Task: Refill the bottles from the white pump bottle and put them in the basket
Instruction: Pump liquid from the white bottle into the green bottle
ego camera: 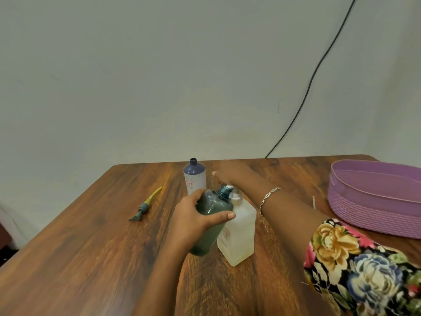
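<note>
Dark-green bottle (211, 222) is tilting in the left grip (193, 221), fingers curling round its body, its neck just beside the white pump bottle (238, 233) on the worktop (91, 236). The right grip (230, 174), too blurred to read, is reaching toward the open blue-topped bottle (194, 179). Refilling is likely beginning; next, steady necks for pouring.

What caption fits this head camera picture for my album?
Left hand holds a dark green bottle tilted toward the white pump bottle, right hand over it.
</note>
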